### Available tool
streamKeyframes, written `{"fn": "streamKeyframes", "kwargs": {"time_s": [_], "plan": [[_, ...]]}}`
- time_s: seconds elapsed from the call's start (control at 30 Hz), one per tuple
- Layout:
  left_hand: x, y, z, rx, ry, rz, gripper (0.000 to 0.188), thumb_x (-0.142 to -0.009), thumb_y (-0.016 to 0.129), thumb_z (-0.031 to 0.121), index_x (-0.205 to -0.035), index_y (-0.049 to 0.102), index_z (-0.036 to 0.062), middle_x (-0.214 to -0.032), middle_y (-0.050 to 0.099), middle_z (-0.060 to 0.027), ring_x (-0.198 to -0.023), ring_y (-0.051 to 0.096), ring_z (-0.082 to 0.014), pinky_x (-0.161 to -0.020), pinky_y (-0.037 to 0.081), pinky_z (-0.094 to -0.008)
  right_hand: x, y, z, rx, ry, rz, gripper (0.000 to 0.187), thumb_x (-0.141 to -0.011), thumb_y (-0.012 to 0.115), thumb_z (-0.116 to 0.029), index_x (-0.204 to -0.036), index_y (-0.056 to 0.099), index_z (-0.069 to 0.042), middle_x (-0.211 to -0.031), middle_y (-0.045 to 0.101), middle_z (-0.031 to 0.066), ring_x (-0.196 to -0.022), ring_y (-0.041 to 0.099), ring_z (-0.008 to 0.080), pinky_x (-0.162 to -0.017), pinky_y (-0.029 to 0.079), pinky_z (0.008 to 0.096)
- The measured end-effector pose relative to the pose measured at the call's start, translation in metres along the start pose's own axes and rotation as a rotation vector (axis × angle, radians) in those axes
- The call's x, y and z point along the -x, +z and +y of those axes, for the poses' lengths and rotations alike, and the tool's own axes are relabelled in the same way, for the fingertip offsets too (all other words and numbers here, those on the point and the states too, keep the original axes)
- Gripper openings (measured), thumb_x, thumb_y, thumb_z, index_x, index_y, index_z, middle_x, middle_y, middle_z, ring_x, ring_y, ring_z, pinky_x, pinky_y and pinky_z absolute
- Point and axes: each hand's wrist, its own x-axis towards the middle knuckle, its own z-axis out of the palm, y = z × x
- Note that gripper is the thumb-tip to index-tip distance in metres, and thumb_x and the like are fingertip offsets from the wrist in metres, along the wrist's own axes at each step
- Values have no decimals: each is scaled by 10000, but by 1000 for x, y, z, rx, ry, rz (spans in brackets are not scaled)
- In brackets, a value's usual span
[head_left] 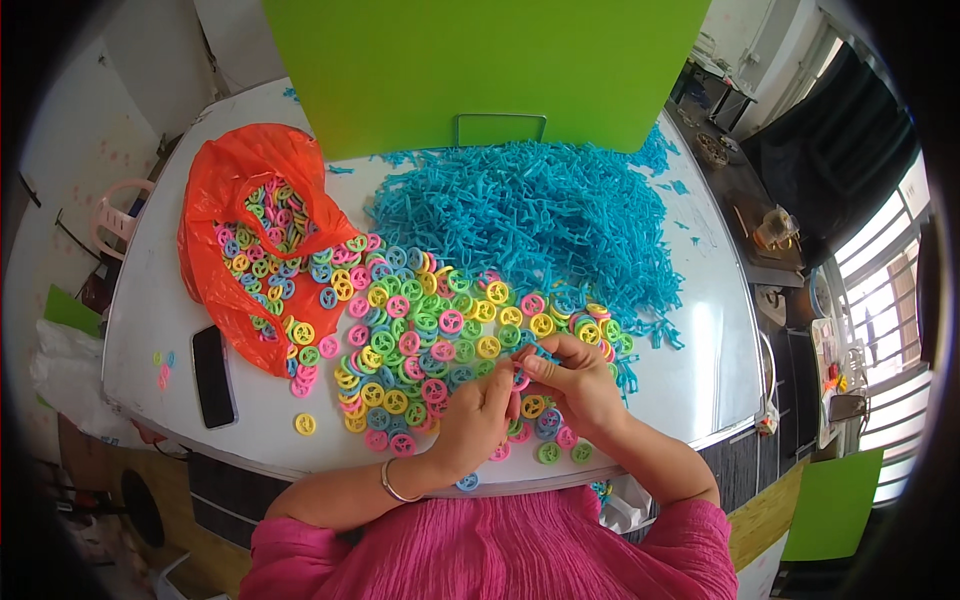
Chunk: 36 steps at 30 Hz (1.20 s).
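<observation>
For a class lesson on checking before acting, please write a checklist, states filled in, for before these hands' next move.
1. Left hand gripping a pink wheel: ok.
2. Right hand pinching a blue piece: ok.
3. Blue piece joined to that wheel: cannot tell, largely hidden.
4. Loose wheels sorted by colour: not ok, mixed.
5. Blue pile near the hands: ok, just beyond them.
6. Phone clear of the wheels: ok, lying apart.

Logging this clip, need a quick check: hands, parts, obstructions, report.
Left hand holding pink wheel. Right hand pinching blue piece, close alongside. Loose wheels crowd around both hands.
</observation>
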Motion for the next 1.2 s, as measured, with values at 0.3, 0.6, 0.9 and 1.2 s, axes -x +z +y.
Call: {"fn": "streamKeyframes", "kwargs": {"time_s": [0.3, 0.6, 0.9, 1.2], "plan": [[5, 5, 2, 35, 24, 35, 569, -1034, 324, 414, -660, 521, 32, -502, 450, -3, -403, 388, -71, -400, 315, -241, 7, 13, 7, -142, -3, 115, 111, -907, 643, -78, -995, 658, -12, -967, 683, 60, -835, 660, 139, -729, 578, 297], [-6, -9, 7, 272, -86, -126, 593, -1026, 312, 459, -676, 552, 45, -453, 407, 6, -364, 355, -79, -386, 283, -245, 0, 4, 6, 6, -60, 94, 95, -899, 643, -55, -982, 669, -18, -981, 690, 72, -873, 663, 168, -767, 573, 342], [-22, -37, 36, -259, 41, -178, 523, -1007, 388, 464, -780, 607, 47, -486, 499, -18, -419, 469, -119, -470, 380, -244, -7, -3, 4, -221, 90, 146, 105, -898, 681, -172, -932, 648, -79, -916, 653, 9, -864, 590, 114, -803, 469, 291], [-19, -29, 31, -415, 427, 37, 233, -927, 638, 272, -961, 627, 43, -761, 641, -2, -665, 576, -60, -608, 448, -228, -4, -1, -10, 82, -9, -9, 282, -936, 629, -239, -1146, 609, -53, -1065, 633, 52, -922, 590, 135, -823, 470, 297]]}}
